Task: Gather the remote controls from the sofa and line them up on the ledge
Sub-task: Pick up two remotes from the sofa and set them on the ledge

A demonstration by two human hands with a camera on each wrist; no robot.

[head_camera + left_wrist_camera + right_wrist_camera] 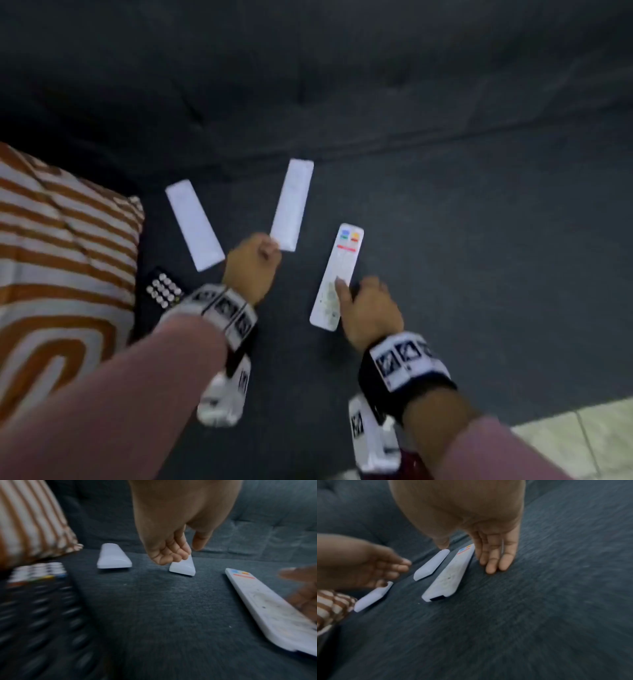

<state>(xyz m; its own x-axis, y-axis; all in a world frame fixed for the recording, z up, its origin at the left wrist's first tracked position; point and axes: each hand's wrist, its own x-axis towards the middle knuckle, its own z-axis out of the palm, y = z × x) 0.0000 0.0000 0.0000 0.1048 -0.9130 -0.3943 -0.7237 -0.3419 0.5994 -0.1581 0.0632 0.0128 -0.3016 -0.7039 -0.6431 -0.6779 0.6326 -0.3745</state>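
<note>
On the sofa, the left hand pinches the middle white remote; the right hand, fingers spread, straddles the button remote beside it.

Dim, soft lighting; heavy motion blur, worst toward edges.

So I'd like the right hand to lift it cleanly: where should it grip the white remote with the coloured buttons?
Across the long edges of the remote with coloured buttons, probably near its middle, coming from above. It lies flat and face up on the sofa seat; the right hand already straddles it, thumb one side, fingers the other.
</note>
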